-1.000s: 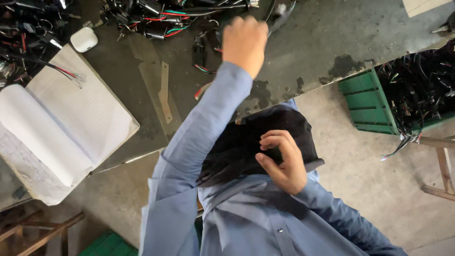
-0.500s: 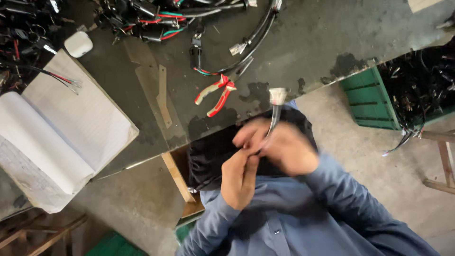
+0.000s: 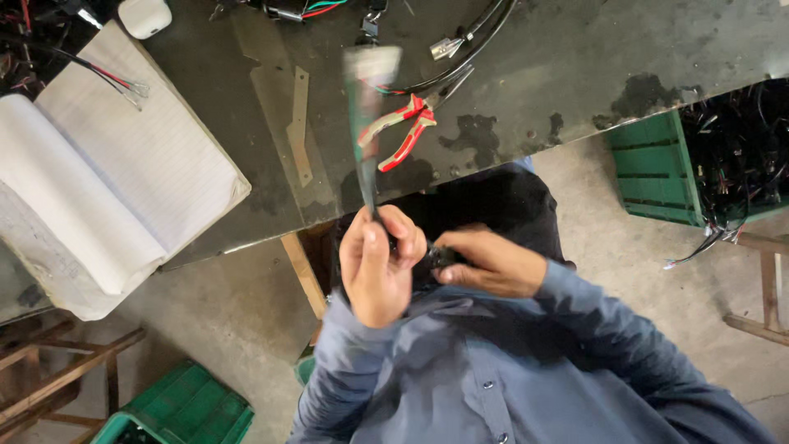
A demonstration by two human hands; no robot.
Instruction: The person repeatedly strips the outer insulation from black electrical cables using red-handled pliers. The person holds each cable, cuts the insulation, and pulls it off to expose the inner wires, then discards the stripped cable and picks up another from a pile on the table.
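Now both hands (image 3: pixel 427 263) hold the cable (image 3: pixel 362 123) lifted higher, blurred.

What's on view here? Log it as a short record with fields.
Left hand: closed around a dark wire harness, which rises blurred to a pale connector
Right hand: pinches a dark part beside the left hand, apparently the harness's lower end
Table: dark, stained
On table: red-and-grey pliers, open lined notebook, small white case, loose wires
Floor: green crate beside a heap of cables
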